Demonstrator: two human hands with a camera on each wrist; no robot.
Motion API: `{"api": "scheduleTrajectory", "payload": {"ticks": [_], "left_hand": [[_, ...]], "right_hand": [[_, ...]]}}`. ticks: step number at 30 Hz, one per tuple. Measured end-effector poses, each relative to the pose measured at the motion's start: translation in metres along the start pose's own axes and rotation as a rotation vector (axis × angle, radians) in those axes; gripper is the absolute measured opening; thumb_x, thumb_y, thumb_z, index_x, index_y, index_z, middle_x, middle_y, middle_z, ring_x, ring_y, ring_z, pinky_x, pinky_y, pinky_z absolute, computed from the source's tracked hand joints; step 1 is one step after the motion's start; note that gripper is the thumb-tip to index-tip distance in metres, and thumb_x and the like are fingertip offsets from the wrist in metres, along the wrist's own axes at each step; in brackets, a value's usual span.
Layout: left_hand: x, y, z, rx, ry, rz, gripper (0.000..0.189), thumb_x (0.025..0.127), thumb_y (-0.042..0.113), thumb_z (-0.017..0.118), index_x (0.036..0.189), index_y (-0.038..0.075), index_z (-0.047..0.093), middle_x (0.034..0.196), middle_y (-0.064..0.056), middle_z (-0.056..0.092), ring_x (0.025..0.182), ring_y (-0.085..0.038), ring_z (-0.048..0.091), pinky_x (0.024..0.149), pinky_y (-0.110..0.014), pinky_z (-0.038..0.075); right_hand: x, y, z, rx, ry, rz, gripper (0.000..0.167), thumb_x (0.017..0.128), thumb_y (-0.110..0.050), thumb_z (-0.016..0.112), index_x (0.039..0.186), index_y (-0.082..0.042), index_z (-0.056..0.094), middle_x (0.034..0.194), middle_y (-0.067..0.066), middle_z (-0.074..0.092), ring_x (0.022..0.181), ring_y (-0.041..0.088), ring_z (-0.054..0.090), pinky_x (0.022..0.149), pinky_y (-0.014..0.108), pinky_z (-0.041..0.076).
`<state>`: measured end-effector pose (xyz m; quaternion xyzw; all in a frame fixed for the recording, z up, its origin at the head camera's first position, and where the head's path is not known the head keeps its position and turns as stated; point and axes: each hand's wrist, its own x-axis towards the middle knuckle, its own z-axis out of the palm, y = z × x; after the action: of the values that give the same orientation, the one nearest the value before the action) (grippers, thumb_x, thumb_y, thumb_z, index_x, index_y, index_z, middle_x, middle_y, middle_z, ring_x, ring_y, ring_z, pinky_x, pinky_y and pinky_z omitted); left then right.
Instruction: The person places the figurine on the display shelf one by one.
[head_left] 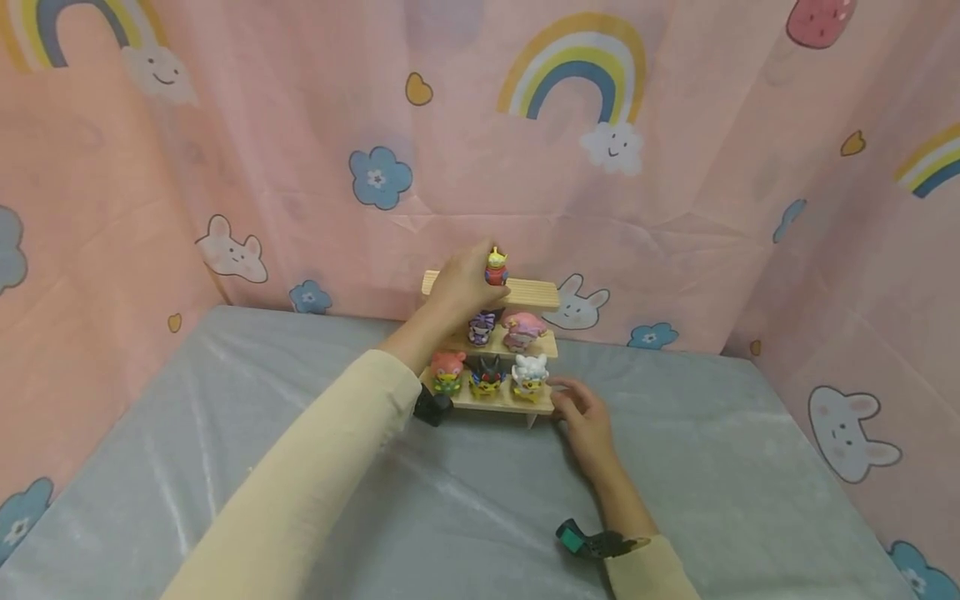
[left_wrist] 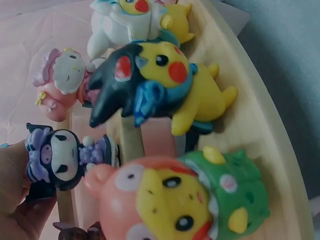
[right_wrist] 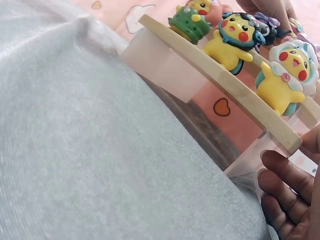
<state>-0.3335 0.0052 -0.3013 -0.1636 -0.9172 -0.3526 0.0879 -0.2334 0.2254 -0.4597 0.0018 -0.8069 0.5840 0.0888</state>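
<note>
A tiered display stand (head_left: 525, 406) with wooden shelves holds several small toy figurines. On the top shelf, my left hand (head_left: 459, 283) holds a yellow-headed, three-eyed-style alien figurine (head_left: 496, 268), with the thumb low in front of it. My right hand (head_left: 588, 421) grips the right end of the bottom shelf (right_wrist: 250, 102); its fingers (right_wrist: 286, 181) bend in below the corner. A pink-hooded figurine (left_wrist: 150, 200), a black-hooded one (left_wrist: 185, 85) and a white-hooded one (right_wrist: 285, 80) stand along that shelf. On the middle shelf are a purple-and-black figurine (head_left: 482, 328) and a pink one (head_left: 523, 331).
The stand is on a table covered with grey cloth (head_left: 712, 450), close to a pink patterned curtain (head_left: 300, 125) behind. Pale translucent supports (right_wrist: 165, 70) carry the bottom shelf. Black straps with camera mounts (head_left: 600, 542) are on both wrists.
</note>
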Motion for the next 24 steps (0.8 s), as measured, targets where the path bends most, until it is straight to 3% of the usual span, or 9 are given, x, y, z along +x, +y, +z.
{"api": "scheduleTrajectory", "payload": {"ticks": [5, 8, 14, 20, 24], "left_hand": [[0.0, -0.005, -0.002, 0.003, -0.005, -0.033, 0.05, 0.086, 0.021, 0.082, 0.128, 0.015, 0.055, 0.117, -0.007, 0.069, 0.106, -0.023, 0.066, 0.09, -0.039, 0.055], [-0.001, -0.009, -0.004, -0.026, -0.014, -0.053, 0.064, 0.084, 0.023, 0.083, 0.138, 0.017, 0.049, 0.121, -0.007, 0.066, 0.109, -0.023, 0.064, 0.094, -0.04, 0.054], [-0.005, -0.018, -0.016, -0.068, -0.005, -0.087, 0.099, 0.081, 0.04, 0.084, 0.159, 0.019, 0.026, 0.149, -0.01, 0.05, 0.135, -0.029, 0.052, 0.11, -0.049, 0.046], [-0.036, -0.026, -0.033, -0.152, 0.015, -0.09, 0.093, 0.088, 0.048, 0.075, 0.159, 0.016, 0.025, 0.159, -0.014, 0.036, 0.145, -0.034, 0.041, 0.115, -0.056, 0.039], [-0.064, -0.04, -0.039, -0.111, 0.012, -0.031, 0.086, 0.092, 0.048, 0.07, 0.158, 0.012, 0.028, 0.157, -0.015, 0.038, 0.144, -0.034, 0.041, 0.114, -0.056, 0.041]], "right_hand": [[0.0, 0.0, 0.005, 0.024, -0.004, 0.001, 0.022, 0.1, -0.008, 0.057, 0.118, -0.003, 0.069, 0.091, 0.007, 0.071, 0.077, 0.007, 0.063, 0.072, 0.023, 0.055], [0.001, 0.0, 0.008, 0.044, -0.009, 0.001, 0.023, 0.1, -0.007, 0.056, 0.119, -0.002, 0.068, 0.092, 0.007, 0.071, 0.077, 0.006, 0.064, 0.073, 0.023, 0.055], [0.007, 0.0, 0.012, 0.042, -0.02, -0.007, 0.023, 0.1, -0.007, 0.055, 0.118, -0.002, 0.068, 0.094, 0.01, 0.07, 0.078, 0.007, 0.064, 0.073, 0.024, 0.055], [0.008, 0.002, 0.007, 0.027, -0.022, -0.03, 0.023, 0.1, -0.005, 0.054, 0.119, -0.001, 0.067, 0.092, 0.006, 0.071, 0.076, 0.006, 0.063, 0.072, 0.023, 0.054], [0.002, 0.004, -0.001, 0.0, -0.023, -0.034, 0.024, 0.1, -0.005, 0.053, 0.121, 0.0, 0.066, 0.096, 0.011, 0.072, 0.077, 0.004, 0.064, 0.072, 0.023, 0.055]]}}
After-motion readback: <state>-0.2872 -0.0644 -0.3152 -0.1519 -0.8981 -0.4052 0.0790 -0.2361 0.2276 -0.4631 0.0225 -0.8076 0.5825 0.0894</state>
